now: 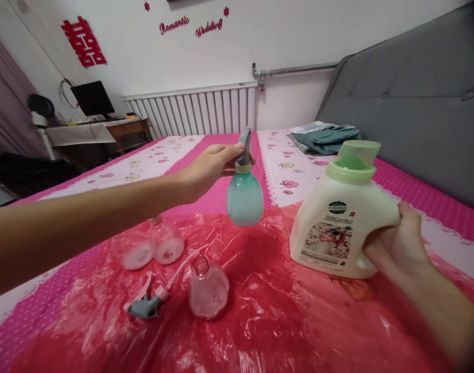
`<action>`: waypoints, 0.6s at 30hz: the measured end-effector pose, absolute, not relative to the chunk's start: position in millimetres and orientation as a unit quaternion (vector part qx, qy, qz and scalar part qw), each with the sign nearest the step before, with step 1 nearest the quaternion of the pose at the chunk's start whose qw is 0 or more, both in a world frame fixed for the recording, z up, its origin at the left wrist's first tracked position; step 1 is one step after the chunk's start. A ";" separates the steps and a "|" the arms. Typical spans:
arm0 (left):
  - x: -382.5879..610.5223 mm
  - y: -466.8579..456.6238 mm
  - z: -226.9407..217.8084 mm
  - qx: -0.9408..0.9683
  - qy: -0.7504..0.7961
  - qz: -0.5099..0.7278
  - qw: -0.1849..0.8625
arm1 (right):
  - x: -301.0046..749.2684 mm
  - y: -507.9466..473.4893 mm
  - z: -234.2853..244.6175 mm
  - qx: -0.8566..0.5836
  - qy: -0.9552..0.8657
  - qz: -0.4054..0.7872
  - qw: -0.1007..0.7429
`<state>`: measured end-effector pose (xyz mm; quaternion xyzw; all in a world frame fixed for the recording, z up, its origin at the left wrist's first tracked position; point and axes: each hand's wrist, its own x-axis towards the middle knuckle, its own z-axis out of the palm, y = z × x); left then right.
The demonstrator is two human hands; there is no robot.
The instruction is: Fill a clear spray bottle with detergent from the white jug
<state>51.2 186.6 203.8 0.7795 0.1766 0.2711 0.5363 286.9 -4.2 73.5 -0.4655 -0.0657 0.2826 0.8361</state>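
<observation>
Your left hand point(207, 168) is closed around the grey trigger head and neck of the teal spray bottle point(244, 197), which hangs in the air below your fingers with its round body free and nothing under it but the red plastic sheet point(260, 321). It is a pinch high on the bottle, so a slack finger could let the body swing or drop. A squeeze on the trigger could spray across the bedding. Below and to the left of that grip, two clear bottles point(133, 251) lie close together on the plastic. Nearer you lie a loose spray head point(145, 305) with its tube and an open clear bottle point(209, 290). All of these are light and round, and your forearm passes right over them, so a low sweep could send them rolling. To the right of the teal bottle, your right hand point(396, 243) is wrapped around the handle side of the white detergent jug point(333, 223). Its fingers are mostly hidden behind the jug. The jug leans, its base low against the plastic, and its green cap point(355, 155) is on. Whether the cap is tight you cannot tell; if it is loose, the lean could let liquid run. The soft bed makes a poor footing for it.
</observation>
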 end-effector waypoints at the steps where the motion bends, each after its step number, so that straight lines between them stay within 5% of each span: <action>1: 53.2 185.2 202.9 0.778 0.181 0.269 0.539 | 286.5 -4.0 73.8 -0.465 -0.061 0.283 0.836; 11: 68.8 170.0 103.1 0.787 0.187 0.109 0.578 | 284.7 -5.2 71.5 -0.462 -0.045 0.270 0.844; 18: 72.7 172.6 102.9 0.832 0.152 0.030 0.533 | 281.7 -9.3 69.1 -0.452 -0.051 0.290 0.842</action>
